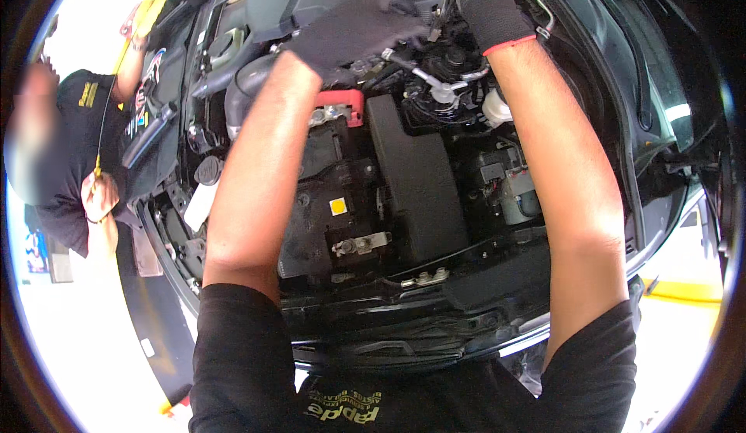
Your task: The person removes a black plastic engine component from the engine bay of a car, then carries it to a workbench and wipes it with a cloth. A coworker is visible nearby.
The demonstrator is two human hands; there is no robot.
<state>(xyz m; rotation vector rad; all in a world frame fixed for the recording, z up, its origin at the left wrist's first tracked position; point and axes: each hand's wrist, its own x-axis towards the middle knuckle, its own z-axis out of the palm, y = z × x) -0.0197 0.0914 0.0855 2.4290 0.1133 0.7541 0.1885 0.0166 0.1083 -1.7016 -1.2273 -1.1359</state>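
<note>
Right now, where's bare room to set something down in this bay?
Mainly the long black lid, bordered by the battery on its left and the grey cylinder on its right. Smaller: the battery's top between the yellow sticker and left forearm. Crowded: around the left hand and right hand, with light grey pipes and a white reservoir close by.

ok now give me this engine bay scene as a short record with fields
left hand: dark glove, blurred, by the dark engine cover; grip unclear
right hand: dark glove with red cuff edge, partly cut off by the upper edge; grip unclear
between the forearms: battery with red terminal cover and yellow-dotted sticker; long black cover to its right
near right wrist: silver pipes, white reservoir
far left: co-worker in dark shirt
</note>
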